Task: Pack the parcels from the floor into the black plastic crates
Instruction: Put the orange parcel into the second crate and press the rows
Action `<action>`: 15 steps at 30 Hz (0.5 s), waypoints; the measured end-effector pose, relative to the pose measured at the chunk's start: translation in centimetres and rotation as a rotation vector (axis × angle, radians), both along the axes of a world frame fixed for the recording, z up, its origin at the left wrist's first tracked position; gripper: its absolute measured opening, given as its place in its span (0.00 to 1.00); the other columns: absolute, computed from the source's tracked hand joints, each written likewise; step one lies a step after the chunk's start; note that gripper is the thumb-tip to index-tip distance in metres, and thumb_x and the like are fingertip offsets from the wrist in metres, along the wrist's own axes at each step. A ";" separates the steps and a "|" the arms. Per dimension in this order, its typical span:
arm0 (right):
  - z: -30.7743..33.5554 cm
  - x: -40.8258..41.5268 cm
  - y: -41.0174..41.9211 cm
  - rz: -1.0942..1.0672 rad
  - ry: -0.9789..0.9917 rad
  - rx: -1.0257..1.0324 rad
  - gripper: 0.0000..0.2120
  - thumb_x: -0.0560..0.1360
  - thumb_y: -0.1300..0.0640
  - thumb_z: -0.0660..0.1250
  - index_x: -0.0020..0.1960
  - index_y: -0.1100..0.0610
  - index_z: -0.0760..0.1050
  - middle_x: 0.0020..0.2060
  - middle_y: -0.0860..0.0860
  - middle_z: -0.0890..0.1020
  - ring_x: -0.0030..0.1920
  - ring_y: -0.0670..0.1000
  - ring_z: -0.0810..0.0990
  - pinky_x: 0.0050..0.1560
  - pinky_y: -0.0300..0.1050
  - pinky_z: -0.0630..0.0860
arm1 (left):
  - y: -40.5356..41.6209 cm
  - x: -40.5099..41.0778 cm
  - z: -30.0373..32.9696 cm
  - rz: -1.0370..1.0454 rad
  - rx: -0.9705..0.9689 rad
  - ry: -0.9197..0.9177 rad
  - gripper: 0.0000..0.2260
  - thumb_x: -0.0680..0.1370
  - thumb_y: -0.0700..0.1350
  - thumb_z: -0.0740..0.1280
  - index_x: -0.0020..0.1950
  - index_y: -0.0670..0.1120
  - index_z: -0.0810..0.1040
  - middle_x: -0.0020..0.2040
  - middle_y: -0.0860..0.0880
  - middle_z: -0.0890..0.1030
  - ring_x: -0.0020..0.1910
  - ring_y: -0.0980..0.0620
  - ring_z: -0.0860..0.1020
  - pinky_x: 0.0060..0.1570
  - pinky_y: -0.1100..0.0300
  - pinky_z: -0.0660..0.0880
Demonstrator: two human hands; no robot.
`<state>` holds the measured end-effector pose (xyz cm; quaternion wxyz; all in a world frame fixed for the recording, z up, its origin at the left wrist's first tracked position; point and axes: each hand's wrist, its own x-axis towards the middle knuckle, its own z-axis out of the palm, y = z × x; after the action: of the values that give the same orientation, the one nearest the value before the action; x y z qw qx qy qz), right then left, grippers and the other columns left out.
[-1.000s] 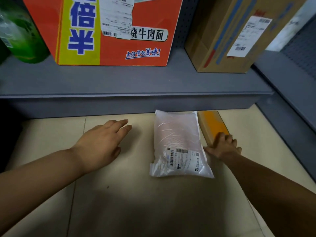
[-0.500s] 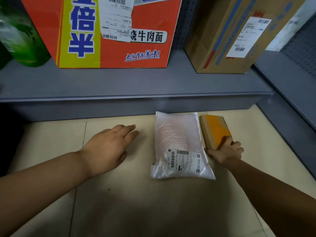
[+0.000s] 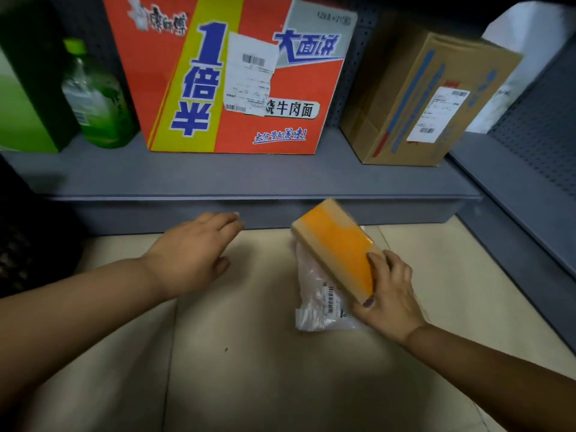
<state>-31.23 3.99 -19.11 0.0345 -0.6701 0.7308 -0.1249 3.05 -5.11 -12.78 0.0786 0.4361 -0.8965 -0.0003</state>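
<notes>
My right hand (image 3: 388, 294) grips the near end of a small orange-topped cardboard box (image 3: 338, 244) and holds it tilted up above the floor. Partly under that box lies a white plastic mailer bag (image 3: 318, 304) with a barcode label, flat on the beige floor tiles. My left hand (image 3: 193, 251) hovers over the floor to the left of the bag, fingers straight and holding nothing. A black crate (image 3: 15, 254) shows dimly at the left edge.
A grey metal shelf (image 3: 249, 182) runs across just beyond the hands. On it stand a big red and yellow noodle carton (image 3: 237, 79), a brown cardboard box (image 3: 427, 101), a green bottle (image 3: 93, 101) and a green box (image 3: 21, 98). Another grey shelf unit (image 3: 530, 194) stands at right.
My right hand has lifted the orange-topped box off the floor and swung it over the mailer bag. The view has tipped upward, and my left hand stays hovering.
</notes>
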 end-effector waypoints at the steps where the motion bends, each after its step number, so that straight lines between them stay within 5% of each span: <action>1: 0.6 1.6 0.0 0.079 0.004 0.006 0.48 0.58 0.31 0.64 0.72 0.49 0.52 0.68 0.54 0.57 0.66 0.57 0.58 0.62 0.52 0.68 | 0.2 0.4 0.5 0.049 0.032 0.011 0.28 0.77 0.51 0.64 0.75 0.50 0.59 0.75 0.51 0.61 0.72 0.50 0.62 0.65 0.57 0.67; 8: 2.7 12.7 -1.3 0.495 0.010 -0.115 0.48 0.60 0.32 0.71 0.72 0.48 0.55 0.70 0.51 0.62 0.66 0.54 0.66 0.60 0.52 0.69 | 0.3 5.9 2.4 0.343 0.244 0.326 0.21 0.78 0.51 0.62 0.70 0.49 0.67 0.67 0.46 0.73 0.66 0.46 0.69 0.62 0.53 0.68; 12: 3.8 17.2 -2.2 0.628 -0.002 -0.213 0.47 0.61 0.33 0.71 0.72 0.52 0.58 0.71 0.54 0.62 0.68 0.54 0.63 0.59 0.52 0.67 | 0.7 9.2 3.8 0.495 0.372 0.498 0.09 0.78 0.46 0.63 0.56 0.44 0.74 0.54 0.43 0.79 0.54 0.43 0.76 0.53 0.54 0.72; 15: 4.2 19.5 -2.8 0.627 -0.035 -0.222 0.50 0.60 0.34 0.72 0.73 0.51 0.54 0.74 0.55 0.57 0.71 0.57 0.61 0.62 0.53 0.64 | 1.0 12.2 4.8 0.571 0.459 0.686 0.09 0.77 0.41 0.66 0.56 0.43 0.76 0.52 0.43 0.80 0.51 0.45 0.78 0.55 0.52 0.75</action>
<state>-11.76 1.18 -14.87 0.0106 -0.8599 0.4701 -0.1987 15.25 -4.13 -7.96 0.2677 0.6450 -0.6406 -0.3195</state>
